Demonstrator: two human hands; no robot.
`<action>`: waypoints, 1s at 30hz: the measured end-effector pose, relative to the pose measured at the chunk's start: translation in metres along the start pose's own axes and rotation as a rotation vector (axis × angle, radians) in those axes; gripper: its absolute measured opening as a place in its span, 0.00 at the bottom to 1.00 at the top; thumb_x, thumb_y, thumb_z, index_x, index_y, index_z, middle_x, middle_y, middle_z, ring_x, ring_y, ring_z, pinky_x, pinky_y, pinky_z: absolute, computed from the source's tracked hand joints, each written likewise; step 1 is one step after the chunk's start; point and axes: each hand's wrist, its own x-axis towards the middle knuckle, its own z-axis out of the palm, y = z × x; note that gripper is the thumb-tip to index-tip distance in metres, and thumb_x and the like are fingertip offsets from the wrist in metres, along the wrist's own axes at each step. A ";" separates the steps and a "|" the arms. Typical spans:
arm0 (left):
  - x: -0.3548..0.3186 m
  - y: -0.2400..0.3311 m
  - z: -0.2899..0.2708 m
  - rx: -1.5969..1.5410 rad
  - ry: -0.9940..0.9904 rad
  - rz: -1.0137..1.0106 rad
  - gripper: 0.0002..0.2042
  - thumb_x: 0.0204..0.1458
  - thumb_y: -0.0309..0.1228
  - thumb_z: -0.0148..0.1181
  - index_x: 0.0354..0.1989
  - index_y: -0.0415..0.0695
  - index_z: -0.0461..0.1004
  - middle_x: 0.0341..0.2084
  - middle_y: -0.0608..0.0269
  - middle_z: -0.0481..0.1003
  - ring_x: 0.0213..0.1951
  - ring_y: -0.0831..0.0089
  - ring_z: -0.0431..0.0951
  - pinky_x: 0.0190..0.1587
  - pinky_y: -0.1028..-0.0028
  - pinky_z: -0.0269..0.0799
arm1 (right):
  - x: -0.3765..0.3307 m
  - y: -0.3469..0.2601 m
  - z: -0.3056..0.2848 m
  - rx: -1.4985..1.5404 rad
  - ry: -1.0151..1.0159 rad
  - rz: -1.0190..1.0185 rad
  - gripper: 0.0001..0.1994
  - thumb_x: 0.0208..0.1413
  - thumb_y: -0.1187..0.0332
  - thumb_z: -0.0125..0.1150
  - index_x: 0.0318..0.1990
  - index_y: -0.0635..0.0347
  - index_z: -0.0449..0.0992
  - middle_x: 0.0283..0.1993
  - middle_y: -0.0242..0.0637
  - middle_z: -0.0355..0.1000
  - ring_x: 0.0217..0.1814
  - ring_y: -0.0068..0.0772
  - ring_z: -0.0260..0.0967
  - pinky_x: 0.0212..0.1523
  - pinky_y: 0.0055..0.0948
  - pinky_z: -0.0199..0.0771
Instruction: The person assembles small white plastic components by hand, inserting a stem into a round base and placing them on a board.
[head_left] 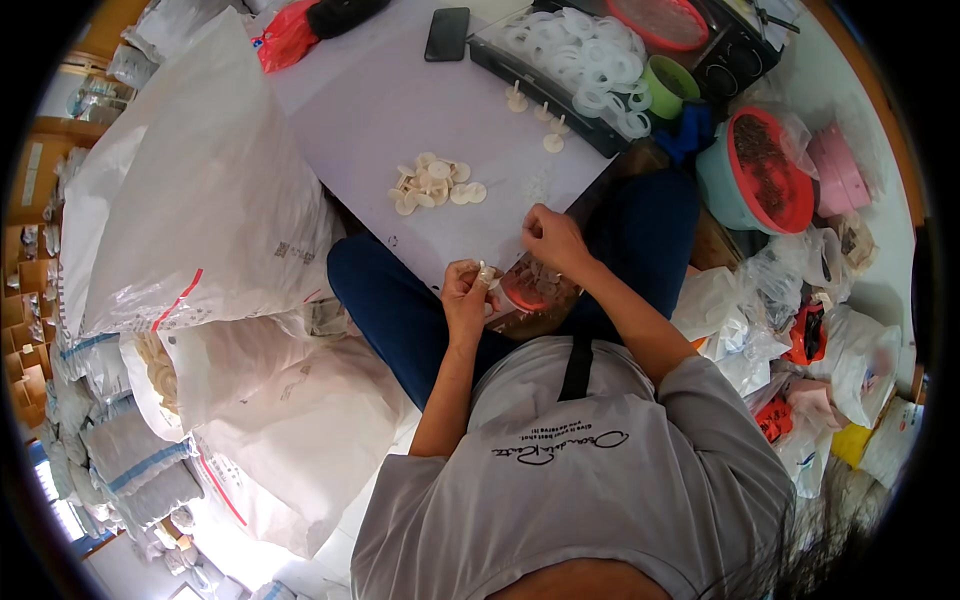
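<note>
**Small white part pinched over the red dish**

We take the small red dish [527, 291] in our lap as our landmark. Far to its left, bulky white sacks [190, 200] lean against one another. Just left of the dish, our left hand [466, 298] is curled, its fingers [484, 272] pinching a small white plastic piece [487, 272] at the tips. Just above the dish, our right hand [553, 238] hovers with its fingers bunched together; we cannot tell whether they hold anything. Above and left of the dish, a heap of cream plastic caps [435, 184] lies on the pale tabletop [400, 110]. Above and right of it, a black tray [560, 95] carries white rings [580, 55], with a green cup [668, 86] beyond, and farther right a teal bowl [765, 170] of dark pieces.

In our judgement the pinched piece could slip, since only the fingertips hold it, and vanish into the lap. An elbow swing might also tip the dish, perched unsteadily on our legs.
</note>
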 end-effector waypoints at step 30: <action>-0.007 0.005 -0.012 0.135 -0.201 0.015 0.03 0.49 0.20 0.55 0.31 0.36 0.72 0.25 0.65 0.70 0.22 0.79 0.71 0.22 0.79 0.71 | -0.047 -0.026 0.009 0.655 -0.388 0.020 0.04 0.45 0.77 0.55 0.28 0.66 0.67 0.22 0.34 0.70 0.25 0.19 0.69 0.26 0.20 0.68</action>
